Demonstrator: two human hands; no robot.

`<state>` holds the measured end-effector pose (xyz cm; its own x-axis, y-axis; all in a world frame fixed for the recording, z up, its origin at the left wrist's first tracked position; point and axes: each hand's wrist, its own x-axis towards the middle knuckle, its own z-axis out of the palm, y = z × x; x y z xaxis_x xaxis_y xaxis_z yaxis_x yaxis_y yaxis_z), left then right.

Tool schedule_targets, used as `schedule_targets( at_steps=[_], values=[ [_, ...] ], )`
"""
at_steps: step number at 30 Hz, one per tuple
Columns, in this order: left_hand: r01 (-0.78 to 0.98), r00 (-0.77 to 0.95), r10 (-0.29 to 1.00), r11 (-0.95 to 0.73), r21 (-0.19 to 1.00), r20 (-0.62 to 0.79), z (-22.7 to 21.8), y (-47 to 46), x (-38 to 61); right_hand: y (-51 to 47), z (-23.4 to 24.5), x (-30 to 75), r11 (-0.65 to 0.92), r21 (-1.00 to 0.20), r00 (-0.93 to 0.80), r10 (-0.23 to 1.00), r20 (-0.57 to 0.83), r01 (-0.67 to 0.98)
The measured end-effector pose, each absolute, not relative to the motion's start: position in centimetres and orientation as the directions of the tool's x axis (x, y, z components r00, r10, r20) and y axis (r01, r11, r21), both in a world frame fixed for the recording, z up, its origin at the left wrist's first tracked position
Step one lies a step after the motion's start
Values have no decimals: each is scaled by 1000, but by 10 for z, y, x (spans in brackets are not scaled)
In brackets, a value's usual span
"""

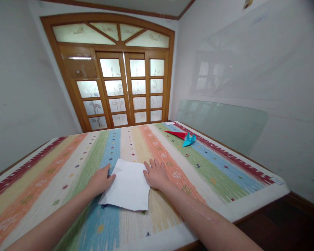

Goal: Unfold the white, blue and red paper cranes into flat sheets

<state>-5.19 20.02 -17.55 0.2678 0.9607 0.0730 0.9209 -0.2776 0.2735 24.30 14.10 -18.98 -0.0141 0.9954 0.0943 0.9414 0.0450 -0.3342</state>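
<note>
Probably best to press evenly and smooth outward, with left hand (pixel 101 179) open flat on the 9 o'clock edge and right hand (pixel 155 174) open flat on the 3 o'clock edge of paper (pixel 128 190) lying at 6 o'clock on desk (pixel 211 167).

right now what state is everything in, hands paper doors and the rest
white paper, flat on the cloth, a hand on each side edge
left hand, open, palm down on the paper's left edge
right hand, open, fingers spread on its right edge
red paper, folded to a point, lying on the cloth
blue paper, folded, beside the red one
striped cloth, spread flat
doors, shut
glass pane, standing against the right wall
</note>
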Motion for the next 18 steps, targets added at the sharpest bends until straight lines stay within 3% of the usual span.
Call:
schedule_targets(
  at_steps=[3,6,12,15,18],
  values=[
    [826,198,979,-197,529,57,-168,203,-51,139,-189,243,42,-342,-5,994,109,939],
    [716,222,975,-172,676,13,-168,200,-47,139,-189,242,44,-354,3,991,133,934],
    [588,304,952,-147,795,-49,-170,187,-49,140,-189,244,44,-409,39,981,192,911],
    [564,250,968,-131,815,-17,-162,195,-77,141,-187,248,38,-449,70,973,221,893],
    [662,80,962,-247,707,261,-147,211,-130,142,-185,251,41,-480,91,964,249,876]
  ],
)
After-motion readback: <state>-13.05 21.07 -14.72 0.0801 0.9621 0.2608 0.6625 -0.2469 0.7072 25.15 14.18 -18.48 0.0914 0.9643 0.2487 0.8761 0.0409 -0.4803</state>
